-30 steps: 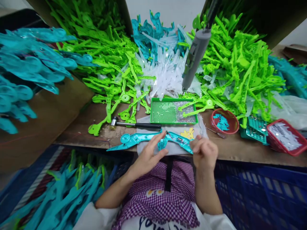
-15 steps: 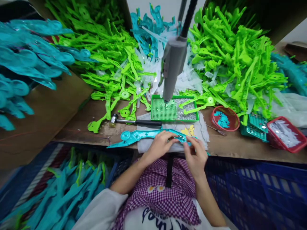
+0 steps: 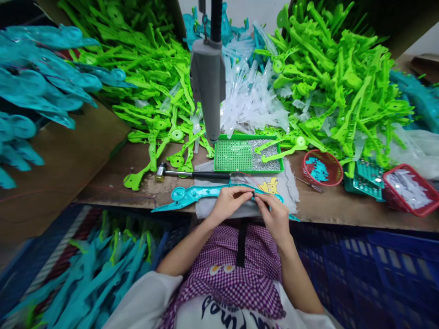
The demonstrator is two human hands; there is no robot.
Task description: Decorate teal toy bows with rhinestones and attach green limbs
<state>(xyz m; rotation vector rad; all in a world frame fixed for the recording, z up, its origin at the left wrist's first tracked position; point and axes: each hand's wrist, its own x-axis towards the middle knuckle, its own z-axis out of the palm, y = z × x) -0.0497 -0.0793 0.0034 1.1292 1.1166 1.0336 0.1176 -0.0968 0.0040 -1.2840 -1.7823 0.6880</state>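
Observation:
A long turquoise plastic shell (image 3: 195, 194) lies hollow side up on a grey cloth (image 3: 291, 187) at the table's front edge. Over its right part, the fingertips of my left hand (image 3: 228, 203) and my right hand (image 3: 274, 217) meet in a pinch. Between them is a small dark piece (image 3: 254, 194), too small to make out fully. My hands cover part of the shell beneath. Just behind the shell lies a hammer (image 3: 195, 174) with a black handle.
A grey electric screwdriver (image 3: 208, 87) hangs over the table. Below it stands a green tray (image 3: 233, 155) of screws. Heaps of lime-green parts (image 3: 343, 87) and clear pieces (image 3: 254, 100) fill the back. Red baskets (image 3: 338, 176) stand right; turquoise parts (image 3: 89, 288) fill a crate lower left.
My hands have drawn together, fingertips now meeting over the shell with the small dark piece between them. The hanging screwdriver has swung left. The shell has barely moved.

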